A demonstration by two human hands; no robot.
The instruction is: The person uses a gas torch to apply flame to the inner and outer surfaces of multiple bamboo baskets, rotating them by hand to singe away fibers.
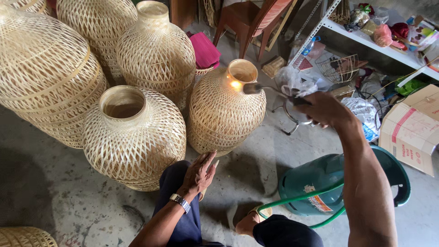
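Observation:
My right hand (325,109) grips a gas torch (265,89) whose nozzle points left, with a small flame (236,84) licking the shoulder of a woven bamboo vase-shaped basket (222,114) standing on the floor. My left hand (200,173) rests open on my left knee, fingers spread, a watch on the wrist. A green hose (297,201) runs from a green gas cylinder (320,180) lying at my right.
Several more woven bamboo baskets (132,137) stand at left and behind, on a concrete floor. A cardboard box (411,128) sits at right. A white shelf (388,50) with clutter is at back right, a brown chair (249,18) behind, plastic bags (297,80) near the torch.

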